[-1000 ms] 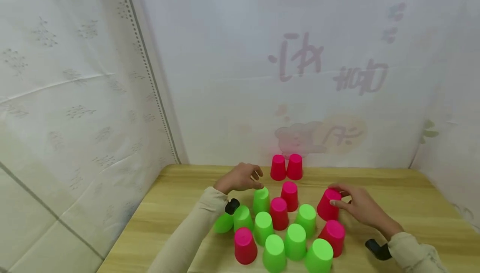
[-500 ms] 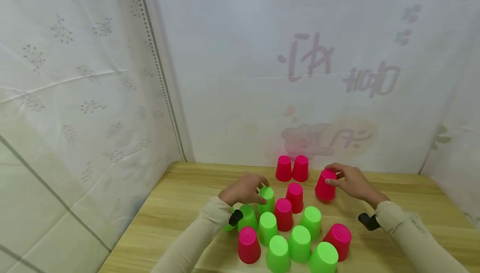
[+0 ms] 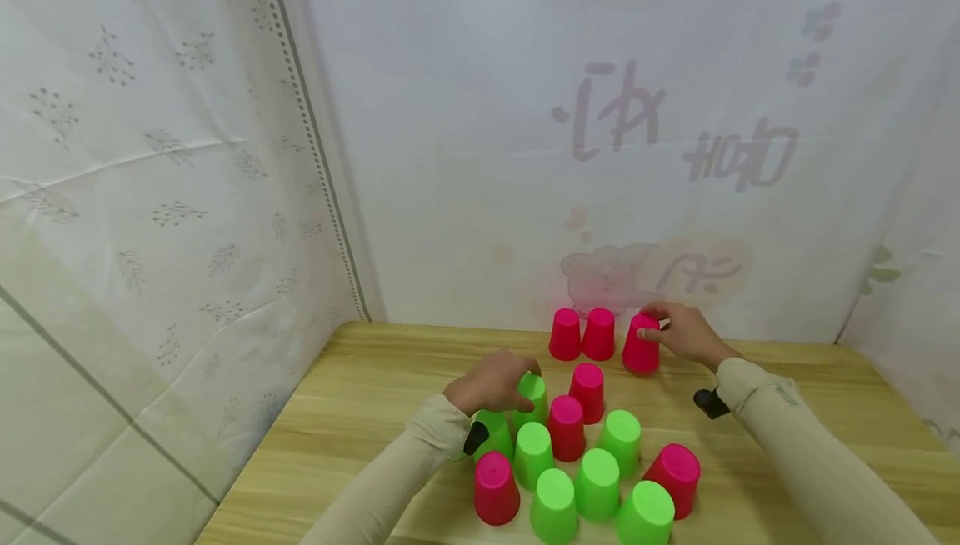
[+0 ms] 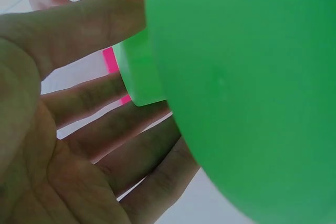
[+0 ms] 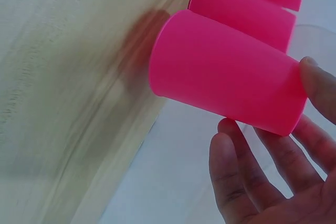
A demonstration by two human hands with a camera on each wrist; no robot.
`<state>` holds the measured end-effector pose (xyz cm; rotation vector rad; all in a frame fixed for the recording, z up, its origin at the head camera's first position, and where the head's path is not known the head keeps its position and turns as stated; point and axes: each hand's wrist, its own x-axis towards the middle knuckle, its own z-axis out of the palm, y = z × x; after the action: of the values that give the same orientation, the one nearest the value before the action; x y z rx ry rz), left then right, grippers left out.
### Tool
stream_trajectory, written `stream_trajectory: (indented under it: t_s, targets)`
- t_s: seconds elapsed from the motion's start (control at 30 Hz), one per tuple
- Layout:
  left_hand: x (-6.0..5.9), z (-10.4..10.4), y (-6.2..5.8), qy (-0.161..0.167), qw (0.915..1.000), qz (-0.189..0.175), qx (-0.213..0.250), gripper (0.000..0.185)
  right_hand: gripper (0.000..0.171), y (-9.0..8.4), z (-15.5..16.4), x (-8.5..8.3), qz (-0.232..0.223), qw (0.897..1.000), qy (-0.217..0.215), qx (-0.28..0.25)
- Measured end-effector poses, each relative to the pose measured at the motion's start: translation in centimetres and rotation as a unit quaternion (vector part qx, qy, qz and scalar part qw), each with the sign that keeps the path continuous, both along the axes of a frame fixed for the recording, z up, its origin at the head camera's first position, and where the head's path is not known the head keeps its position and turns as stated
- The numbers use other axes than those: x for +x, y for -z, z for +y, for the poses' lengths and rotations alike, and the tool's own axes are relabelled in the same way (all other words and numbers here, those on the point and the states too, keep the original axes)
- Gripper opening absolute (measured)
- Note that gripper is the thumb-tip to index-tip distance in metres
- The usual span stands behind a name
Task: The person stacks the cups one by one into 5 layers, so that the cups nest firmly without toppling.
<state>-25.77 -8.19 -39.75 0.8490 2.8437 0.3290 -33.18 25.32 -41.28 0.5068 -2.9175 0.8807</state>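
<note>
My right hand (image 3: 690, 334) pinches an upside-down pink cup (image 3: 641, 345) near its closed end, thumb on one side and fingers on the other. In the right wrist view this pink cup (image 5: 226, 72) has its shadow on the wood beside its rim, beside two more pink cups (image 5: 244, 11). My left hand (image 3: 495, 382) has its thumb and fingers around the top of an upside-down green cup (image 3: 531, 395) on the left. A nearer green cup (image 4: 247, 93) fills much of the left wrist view and hides part of that grip.
Two pink cups (image 3: 582, 334) stand side by side at the table's back edge. Several green cups (image 3: 597, 485) and pink cups (image 3: 566, 428) stand upside down in the front middle of the wooden table (image 3: 360, 378). Patterned cloth (image 3: 465, 153) hangs behind.
My right hand has carried its pink cup back and left, towards the two at the rear. My left hand has come down from above and taken hold of the green cup.
</note>
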Motion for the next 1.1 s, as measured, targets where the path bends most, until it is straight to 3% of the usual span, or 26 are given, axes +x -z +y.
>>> stream_trajectory:
  t_s: [0.27,0.5,1.1]
  targets:
    - [-0.1,0.0,0.0,-0.011,0.9999,-0.007,-0.004,0.046,0.040,0.4,-0.5,-1.3,0.015,1.000,0.016,0.013]
    - [-0.1,-0.2,0.0,-0.012,0.9998,-0.011,0.007,0.046,0.042,0.4,-1.3,-1.6,-0.001,0.999,0.037,0.003]
    - [-0.3,-0.6,0.0,-0.001,0.9994,-0.017,0.031,0.044,0.043,1.5,-1.5,-1.9,0.004,0.999,0.039,0.001]
